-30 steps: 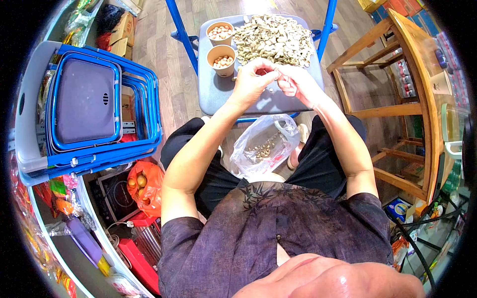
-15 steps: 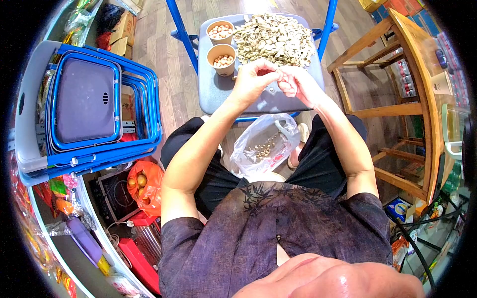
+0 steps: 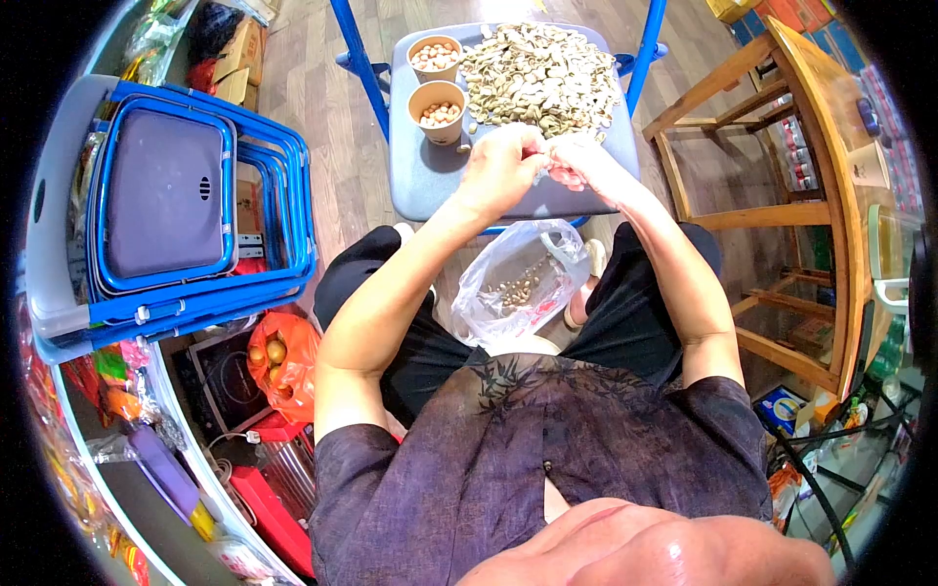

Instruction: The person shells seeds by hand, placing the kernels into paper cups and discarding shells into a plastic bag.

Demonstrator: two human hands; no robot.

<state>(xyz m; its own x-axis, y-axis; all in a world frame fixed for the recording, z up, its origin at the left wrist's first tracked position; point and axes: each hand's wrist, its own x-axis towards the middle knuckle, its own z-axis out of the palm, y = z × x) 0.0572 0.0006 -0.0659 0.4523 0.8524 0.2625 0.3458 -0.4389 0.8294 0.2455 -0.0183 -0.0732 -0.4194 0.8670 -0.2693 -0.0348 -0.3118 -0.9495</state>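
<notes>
My left hand (image 3: 500,174) and my right hand (image 3: 584,164) meet with pinched fingertips over the front of a grey seat (image 3: 420,186). Whatever lies between the fingers is too small and covered to name. Just beyond them spreads a heap of flat, pale green-beige seeds or pods (image 3: 542,78). To its left stand two paper cups, a near cup (image 3: 442,131) and a far cup (image 3: 434,72), both holding small pinkish-brown kernels. Below the seat, between my legs, an open clear plastic bag (image 3: 479,283) contains scattered small pale bits.
Folded blue-framed chairs (image 3: 171,195) stand at the left. Below them are an orange bag (image 3: 303,356) with round yellowish items and a black cooktop (image 3: 230,376). A wooden-framed table (image 3: 762,214) is on the right. Blue metal legs (image 3: 360,68) flank the seat.
My left hand has turned, its back now more upward and its fingers more curled. My right fingers have dipped slightly. Both hands stay together over the seat.
</notes>
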